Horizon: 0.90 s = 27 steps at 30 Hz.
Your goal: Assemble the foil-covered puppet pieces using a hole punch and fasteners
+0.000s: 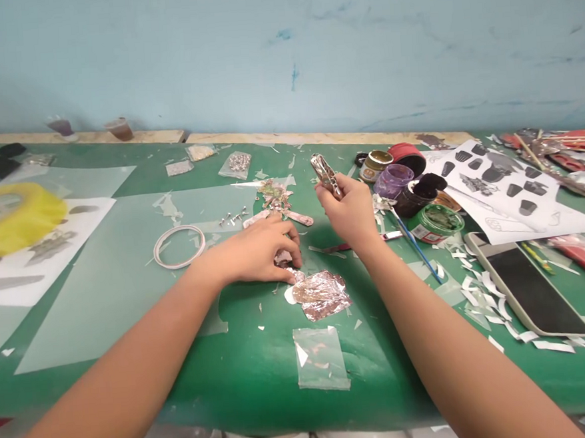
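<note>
My left hand (259,251) rests on the green table (253,375), its fingers curled and pinching a small shiny cut-out piece (285,263) against the surface. Just below it lies a crinkled pinkish foil piece (322,295). My right hand (350,209) is raised a little above the table and closed around a metal hole punch (324,171), whose jaws point up and to the left. Between the hands, further back, lie a painted cut-out figure (275,195) and several small metal fasteners (233,217).
Paint jars (405,184) and a blue-handled brush (417,250) stand right of my right hand. A phone (527,282), paper scraps and printed sheets (500,184) lie at the right. A tape ring (179,245), a yellow tape roll (14,215) and clear plastic sheets lie left. A small plastic bag (321,357) lies near the front edge.
</note>
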Each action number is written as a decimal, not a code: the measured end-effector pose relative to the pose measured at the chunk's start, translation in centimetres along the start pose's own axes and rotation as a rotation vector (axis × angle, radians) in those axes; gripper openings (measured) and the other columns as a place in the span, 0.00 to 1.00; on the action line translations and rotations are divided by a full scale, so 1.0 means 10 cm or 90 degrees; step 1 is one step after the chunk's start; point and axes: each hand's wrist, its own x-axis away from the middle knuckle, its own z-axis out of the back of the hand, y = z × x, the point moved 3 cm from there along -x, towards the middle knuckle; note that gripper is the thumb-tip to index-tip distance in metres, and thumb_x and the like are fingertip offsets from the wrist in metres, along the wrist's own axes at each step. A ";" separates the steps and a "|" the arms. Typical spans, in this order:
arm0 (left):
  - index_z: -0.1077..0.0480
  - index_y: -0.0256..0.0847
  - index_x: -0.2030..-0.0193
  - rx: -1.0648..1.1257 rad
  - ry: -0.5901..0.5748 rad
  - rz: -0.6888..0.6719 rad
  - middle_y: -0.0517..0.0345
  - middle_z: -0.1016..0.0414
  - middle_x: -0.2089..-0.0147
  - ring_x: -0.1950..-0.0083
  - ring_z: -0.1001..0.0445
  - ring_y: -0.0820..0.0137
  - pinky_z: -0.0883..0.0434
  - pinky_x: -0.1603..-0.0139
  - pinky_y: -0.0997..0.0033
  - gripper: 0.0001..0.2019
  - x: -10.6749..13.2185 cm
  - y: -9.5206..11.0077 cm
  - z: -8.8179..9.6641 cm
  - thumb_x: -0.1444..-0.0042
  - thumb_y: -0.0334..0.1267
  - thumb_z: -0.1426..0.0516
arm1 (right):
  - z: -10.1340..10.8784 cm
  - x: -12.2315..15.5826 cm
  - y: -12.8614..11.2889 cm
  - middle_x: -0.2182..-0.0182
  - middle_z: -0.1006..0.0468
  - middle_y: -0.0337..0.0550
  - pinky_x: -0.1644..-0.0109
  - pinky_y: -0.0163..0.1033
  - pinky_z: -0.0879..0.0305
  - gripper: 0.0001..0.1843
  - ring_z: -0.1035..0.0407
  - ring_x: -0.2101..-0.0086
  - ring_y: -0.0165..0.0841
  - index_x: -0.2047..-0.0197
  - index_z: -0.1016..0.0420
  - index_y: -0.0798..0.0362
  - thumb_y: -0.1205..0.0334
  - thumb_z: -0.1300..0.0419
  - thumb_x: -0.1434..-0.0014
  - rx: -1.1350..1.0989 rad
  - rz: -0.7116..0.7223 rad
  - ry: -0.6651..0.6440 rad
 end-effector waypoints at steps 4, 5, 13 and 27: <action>0.21 0.48 0.68 -0.032 0.005 0.013 0.56 0.28 0.55 0.51 0.35 0.62 0.40 0.46 0.62 0.04 0.01 0.02 -0.01 0.50 0.42 0.36 | 0.00 0.01 -0.02 0.81 0.46 0.33 0.71 0.36 0.53 0.13 0.50 0.77 0.28 0.76 0.42 0.50 0.56 0.48 0.42 -0.019 0.021 0.001; 0.22 0.47 0.68 -0.038 0.005 0.013 0.56 0.28 0.55 0.50 0.35 0.62 0.40 0.45 0.62 0.04 0.01 0.03 -0.01 0.50 0.42 0.36 | 0.00 0.01 -0.03 0.81 0.46 0.33 0.71 0.36 0.53 0.13 0.51 0.77 0.28 0.76 0.42 0.50 0.57 0.48 0.42 -0.023 0.028 0.003; 0.29 0.42 0.73 -0.001 -0.002 0.047 0.57 0.29 0.51 0.45 0.36 0.61 0.42 0.41 0.59 0.08 0.02 0.09 0.01 0.48 0.41 0.38 | -0.03 0.02 -0.03 0.81 0.42 0.33 0.70 0.35 0.52 0.11 0.48 0.76 0.29 0.75 0.38 0.51 0.57 0.48 0.43 -0.001 0.020 -0.025; 0.42 0.42 0.65 0.566 0.413 0.318 0.70 0.38 0.83 0.86 0.47 0.82 0.47 0.83 0.81 0.04 -0.03 -0.32 0.09 0.39 0.36 0.49 | -0.09 0.09 -0.08 0.79 0.36 0.35 0.70 0.35 0.52 0.10 0.44 0.75 0.30 0.73 0.40 0.49 0.56 0.48 0.42 0.049 0.052 -0.148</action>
